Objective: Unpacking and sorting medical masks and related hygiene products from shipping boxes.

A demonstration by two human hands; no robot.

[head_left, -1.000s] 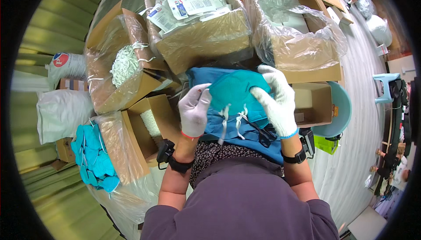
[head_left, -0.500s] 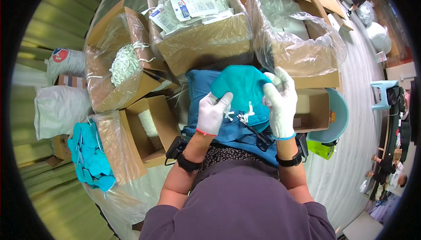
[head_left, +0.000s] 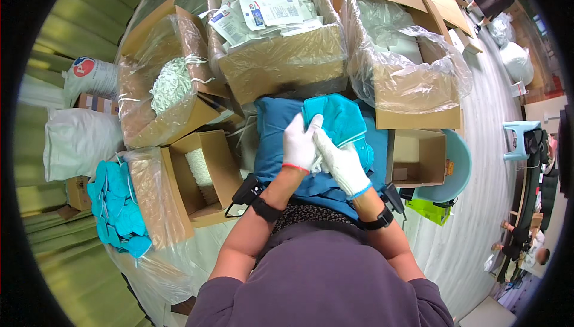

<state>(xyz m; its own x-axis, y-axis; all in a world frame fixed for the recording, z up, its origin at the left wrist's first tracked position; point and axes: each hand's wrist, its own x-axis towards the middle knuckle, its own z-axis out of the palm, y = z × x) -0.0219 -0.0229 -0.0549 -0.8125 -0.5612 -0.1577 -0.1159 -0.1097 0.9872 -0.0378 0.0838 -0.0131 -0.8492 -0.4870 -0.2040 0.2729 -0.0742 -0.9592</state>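
Observation:
A teal cup-shaped face mask (head_left: 336, 118) is held tilted over my lap, on a blue cloth (head_left: 272, 127). My left hand (head_left: 300, 143), in a white knit glove with a red cuff, is closed at the mask's left edge. Against it presses my right hand (head_left: 342, 161), gloved in white with a blue cuff, its fingers closed at the mask's lower left edge. The two hands' fingertips meet and hide the exact grip. White strap ends show just below the fingers. Another teal piece (head_left: 363, 149) lies under the held mask, partly covered.
Plastic-lined cartons hold white packets (head_left: 272, 11), white cords (head_left: 170, 85) and clear bags (head_left: 388, 25). Teal masks (head_left: 119, 207) pile up at the left. Smaller open boxes (head_left: 221, 171) (head_left: 421, 156) flank my lap. A light blue tub (head_left: 460, 159) stands at the right.
My right hand has left the mask's right side and moved left to meet my left hand. The mask has turned and tilted, and my left hand has shifted slightly right and up.

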